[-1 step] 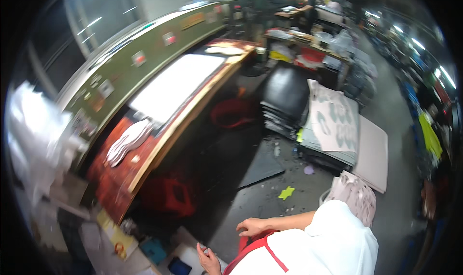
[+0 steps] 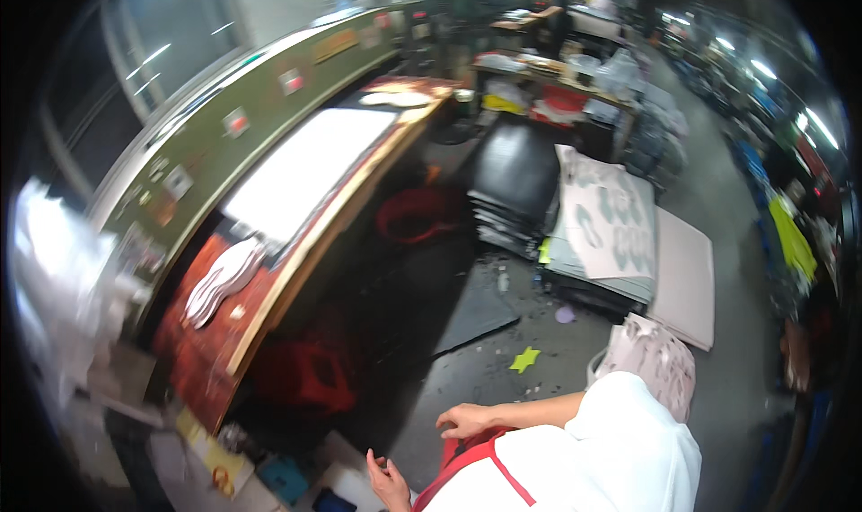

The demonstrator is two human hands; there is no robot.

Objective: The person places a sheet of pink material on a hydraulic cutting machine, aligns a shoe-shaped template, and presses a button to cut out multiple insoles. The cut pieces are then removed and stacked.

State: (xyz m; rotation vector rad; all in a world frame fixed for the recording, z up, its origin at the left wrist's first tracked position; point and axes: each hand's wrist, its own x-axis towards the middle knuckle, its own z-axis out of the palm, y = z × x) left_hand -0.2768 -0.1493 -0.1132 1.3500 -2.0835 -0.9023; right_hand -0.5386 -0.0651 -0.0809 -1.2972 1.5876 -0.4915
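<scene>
My left hand (image 2: 388,485) is raised at the lower edge, beside the front of a red apron (image 2: 467,463). Its fingers are apart and I see nothing held in them. My right hand (image 2: 465,420) hangs in front of the apron, its forearm (image 2: 539,411) coming from a white sleeve (image 2: 620,422). Those fingers are loosely bent and spread, with nothing visible in them; their tips are partly hidden. Nearest to the left hand, low down, lie a dark blue object (image 2: 334,500) and a teal one (image 2: 283,479).
A long workbench (image 2: 296,279) on the left bears a white sheet (image 2: 314,171) and a striped stack of shoe-sole-shaped pieces (image 2: 224,279). Ahead stand stacked black sheets (image 2: 516,166) and a pale sheet with sole-shaped marks (image 2: 606,216). A yellow-green star-shaped scrap (image 2: 525,360) lies on the floor.
The whole scene has shifted a little to the left in view as my head turns. Both hands stay almost where they were.
</scene>
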